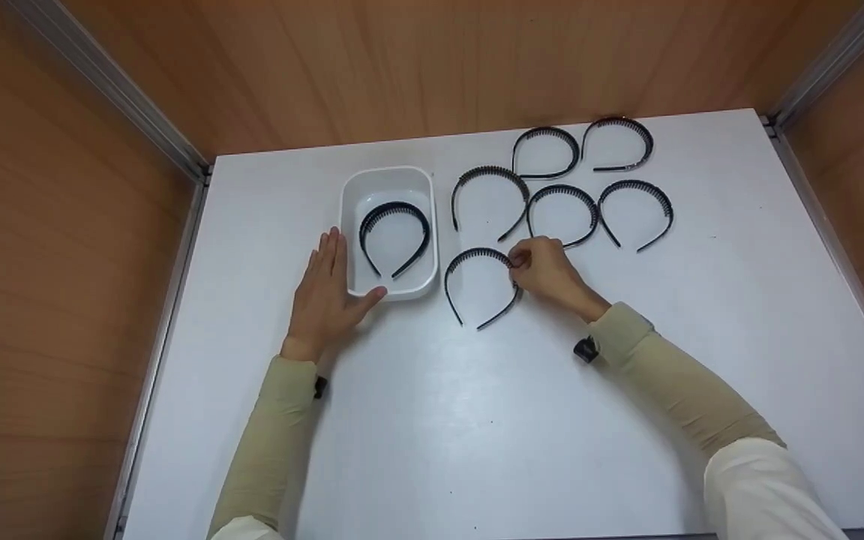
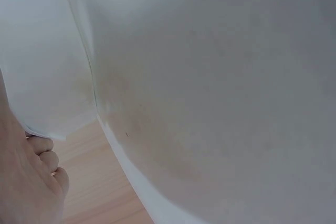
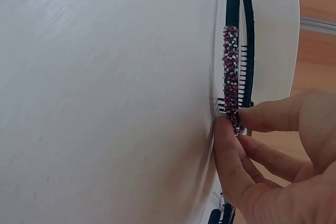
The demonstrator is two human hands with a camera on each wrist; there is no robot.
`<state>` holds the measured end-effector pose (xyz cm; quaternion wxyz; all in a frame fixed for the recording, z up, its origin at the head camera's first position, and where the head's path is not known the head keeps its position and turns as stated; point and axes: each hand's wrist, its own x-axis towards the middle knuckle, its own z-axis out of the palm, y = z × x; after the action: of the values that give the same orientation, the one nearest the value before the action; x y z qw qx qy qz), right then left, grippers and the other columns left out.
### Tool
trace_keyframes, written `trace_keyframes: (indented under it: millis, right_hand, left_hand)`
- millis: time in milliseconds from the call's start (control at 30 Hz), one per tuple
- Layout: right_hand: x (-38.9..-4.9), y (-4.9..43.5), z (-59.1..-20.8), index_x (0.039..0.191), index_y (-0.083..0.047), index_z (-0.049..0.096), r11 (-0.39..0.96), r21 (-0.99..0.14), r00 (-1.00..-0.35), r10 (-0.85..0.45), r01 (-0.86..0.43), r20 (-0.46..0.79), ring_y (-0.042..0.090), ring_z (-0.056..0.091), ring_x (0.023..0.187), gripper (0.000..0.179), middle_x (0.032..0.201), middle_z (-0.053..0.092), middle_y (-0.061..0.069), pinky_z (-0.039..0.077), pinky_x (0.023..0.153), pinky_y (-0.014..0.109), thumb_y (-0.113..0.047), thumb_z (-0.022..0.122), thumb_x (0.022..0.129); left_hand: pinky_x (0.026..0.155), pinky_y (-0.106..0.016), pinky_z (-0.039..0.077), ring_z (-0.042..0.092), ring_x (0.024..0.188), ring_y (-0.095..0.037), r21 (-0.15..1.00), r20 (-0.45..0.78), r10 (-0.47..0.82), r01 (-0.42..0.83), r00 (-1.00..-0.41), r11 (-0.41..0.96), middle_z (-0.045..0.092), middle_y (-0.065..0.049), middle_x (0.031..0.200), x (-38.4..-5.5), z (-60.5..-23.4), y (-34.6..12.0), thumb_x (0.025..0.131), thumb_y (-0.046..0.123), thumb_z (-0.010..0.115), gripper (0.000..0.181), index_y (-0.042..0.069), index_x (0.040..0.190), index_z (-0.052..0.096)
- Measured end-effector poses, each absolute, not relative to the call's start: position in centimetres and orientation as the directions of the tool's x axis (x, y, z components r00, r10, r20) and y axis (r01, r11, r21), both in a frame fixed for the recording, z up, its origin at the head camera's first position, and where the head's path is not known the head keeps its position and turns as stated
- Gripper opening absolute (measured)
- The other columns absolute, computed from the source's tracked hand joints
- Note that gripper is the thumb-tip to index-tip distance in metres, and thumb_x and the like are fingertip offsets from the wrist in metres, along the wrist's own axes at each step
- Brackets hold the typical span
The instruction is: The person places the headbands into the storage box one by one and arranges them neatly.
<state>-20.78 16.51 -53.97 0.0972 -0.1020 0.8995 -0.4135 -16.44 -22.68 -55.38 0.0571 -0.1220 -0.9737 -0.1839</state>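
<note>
A white rectangular tray (image 1: 403, 294) stands left of centre in the head view, with a black toothed headband (image 1: 396, 206) lying in it. My left hand (image 1: 319, 304) rests along the tray's left wall with straight fingers, its thumb at the near corner. To the right of the tray, my right hand (image 1: 548, 277) pinches the right side of the nearest loose headband (image 1: 479, 252). In the right wrist view, thumb and fingers grip this headband (image 3: 231, 61), which has small pink, white and dark beads on its outer face and comb teeth inside.
Several more black headbands (image 1: 563, 189) lie behind and right of my right hand, some touching one another. The white table (image 1: 432, 450) is bordered by wooden panels (image 1: 432, 67) at the back and both sides.
</note>
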Motion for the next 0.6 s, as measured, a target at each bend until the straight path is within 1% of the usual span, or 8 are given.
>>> trace_keyframes:
  millis: [233, 300, 433, 600]
  right_hand:
    - [-20.88, 16.82, -53.77, 0.111, 0.006, 0.078, 0.63, -0.775, -0.958, -0.253, -0.057, -0.136, 0.029, 0.071, 0.094, 0.024, 0.104, 0.077, 0.019, 0.059, 0.082, 0.037, 0.002, 0.07, 0.088]
    - [-20.92, 16.89, -53.68, 0.113, 0.005, 0.078, 0.629, -0.776, -0.957, -0.247, -0.037, -0.154, 0.029, 0.071, 0.096, 0.026, 0.106, 0.077, 0.019, 0.059, 0.082, 0.036, 0.002, 0.07, 0.088]
    - [-20.94, 16.95, -53.47, 0.115, 0.004, 0.078, 0.626, -0.78, -0.955, -0.234, -0.005, -0.181, 0.027, 0.07, 0.095, 0.028, 0.108, 0.077, 0.018, 0.058, 0.078, 0.032, 0.001, 0.07, 0.089]
    - [-20.97, 16.97, -53.36, 0.115, 0.003, 0.079, 0.62, -0.785, -0.958, -0.227, -0.002, -0.177, 0.025, 0.069, 0.092, 0.029, 0.106, 0.077, 0.018, 0.054, 0.072, 0.026, 0.0, 0.069, 0.088]
  left_hand:
    - [0.137, -0.044, 0.011, 0.008, 0.168, -0.03, 0.344, 0.148, 0.218, 0.256, -0.965, 0.903, 0.01, -0.017, 0.179, -16.4, -55.23, -22.67, 0.096, 0.077, 0.057, 0.117, 0.0, 0.17, 0.01]
    - [0.137, -0.044, 0.01, 0.008, 0.168, -0.031, 0.343, 0.147, 0.219, 0.258, -0.965, 0.903, 0.01, -0.018, 0.179, -16.42, -55.24, -22.67, 0.096, 0.077, 0.057, 0.117, -0.001, 0.17, 0.01]
    - [0.137, -0.044, 0.01, 0.008, 0.168, -0.031, 0.344, 0.151, 0.221, 0.261, -0.964, 0.902, 0.01, -0.018, 0.179, -16.42, -55.29, -22.7, 0.096, 0.077, 0.058, 0.117, -0.001, 0.17, 0.011]
    - [0.137, -0.041, 0.008, 0.006, 0.168, -0.028, 0.329, 0.137, 0.213, 0.247, -0.968, 0.912, 0.008, -0.015, 0.18, -16.34, -55.37, -22.71, 0.096, 0.078, 0.055, 0.117, 0.0, 0.17, 0.009]
